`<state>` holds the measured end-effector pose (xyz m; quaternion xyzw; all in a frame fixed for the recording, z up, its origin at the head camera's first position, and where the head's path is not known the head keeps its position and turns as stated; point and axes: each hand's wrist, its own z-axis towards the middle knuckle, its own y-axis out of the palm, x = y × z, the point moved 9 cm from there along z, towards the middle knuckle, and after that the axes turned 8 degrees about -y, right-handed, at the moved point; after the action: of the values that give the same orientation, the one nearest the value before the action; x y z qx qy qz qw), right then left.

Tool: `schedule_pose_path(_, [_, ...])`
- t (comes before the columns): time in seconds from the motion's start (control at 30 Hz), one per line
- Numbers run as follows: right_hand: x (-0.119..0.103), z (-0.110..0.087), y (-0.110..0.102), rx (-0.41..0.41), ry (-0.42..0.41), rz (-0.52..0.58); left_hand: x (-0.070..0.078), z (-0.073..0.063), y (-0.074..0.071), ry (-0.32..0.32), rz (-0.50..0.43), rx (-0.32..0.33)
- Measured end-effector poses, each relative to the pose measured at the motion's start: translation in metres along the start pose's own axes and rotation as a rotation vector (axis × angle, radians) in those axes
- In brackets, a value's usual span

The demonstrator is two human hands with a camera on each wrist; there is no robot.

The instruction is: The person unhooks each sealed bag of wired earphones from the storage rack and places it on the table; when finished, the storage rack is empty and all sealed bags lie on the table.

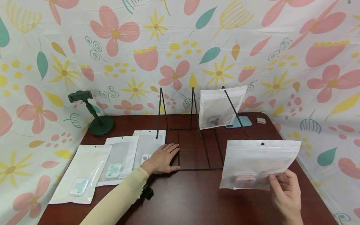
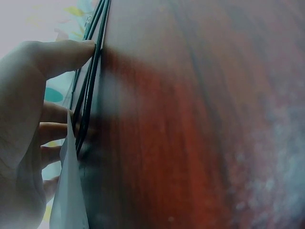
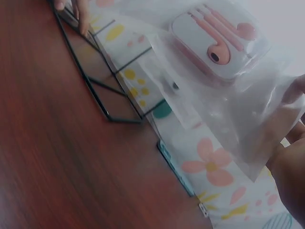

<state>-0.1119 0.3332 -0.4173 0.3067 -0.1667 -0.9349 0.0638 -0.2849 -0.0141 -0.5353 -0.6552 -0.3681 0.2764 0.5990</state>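
Observation:
My right hand [image 1: 288,192] pinches the lower right corner of a white zip bag [image 1: 260,157], held up above the table at the right. Through its clear side, the right wrist view shows pink wired earphones [image 3: 224,40] in a clear case. My left hand [image 1: 162,158] lies with fingers extended on the left end of a black wire rack [image 1: 201,169], over the edge of a bag [image 1: 149,142] beside it. In the left wrist view the thumb touches the rack's wire. Another white bag [image 1: 215,104] leans upright between dividers at the rack's right.
Two more zip bags, one nearer [image 1: 87,165] and one farther [image 1: 121,162], lie overlapping at the left, each with a cased item inside. A green clamp stand [image 1: 101,125] is at the back left. A light-blue slab [image 1: 245,121] and small white block [image 1: 261,120] lie behind the rack.

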Motion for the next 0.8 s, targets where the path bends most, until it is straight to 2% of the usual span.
schedule_pose_path(0.1, [0.001, 0.000, -0.009, 0.034, 0.020, 0.095, 0.001, 0.000, 0.000, 0.009, -0.011, 0.001])
schedule_pose_path(0.37, [0.007, 0.003, -0.030, 0.092, 0.042, 0.224, -0.002, 0.000, 0.001, 0.005, -0.004, 0.007])
schedule_pose_path(0.8, [0.033, 0.008, -0.046, 0.133, 0.135, 0.174, -0.003, 0.001, 0.002, -0.002, -0.006, -0.003])
